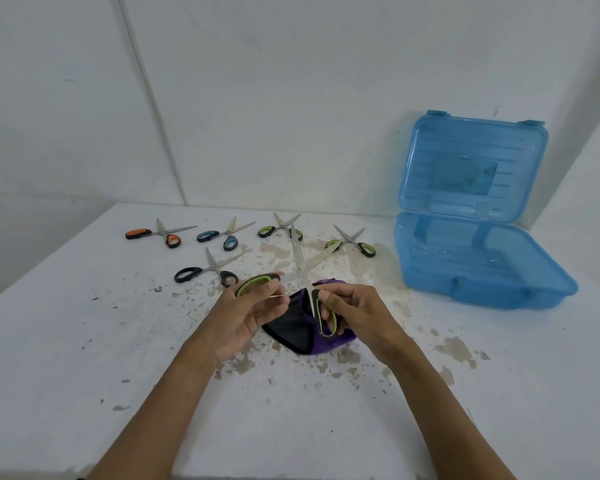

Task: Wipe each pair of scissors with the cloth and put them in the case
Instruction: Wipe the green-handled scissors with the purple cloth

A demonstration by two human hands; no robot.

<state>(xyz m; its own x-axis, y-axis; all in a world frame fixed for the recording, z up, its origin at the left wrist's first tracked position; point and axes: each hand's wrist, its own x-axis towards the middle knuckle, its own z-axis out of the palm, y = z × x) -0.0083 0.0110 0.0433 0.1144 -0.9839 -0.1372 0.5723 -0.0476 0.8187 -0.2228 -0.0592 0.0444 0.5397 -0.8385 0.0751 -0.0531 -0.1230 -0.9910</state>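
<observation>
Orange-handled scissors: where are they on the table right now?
In the head view, the orange-handled scissors lie open at the far left of the back row, just left of the teal-handled scissors.

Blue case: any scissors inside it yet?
No, the open blue case shows only bare plastic and a few pale specks in its lower half.
</observation>
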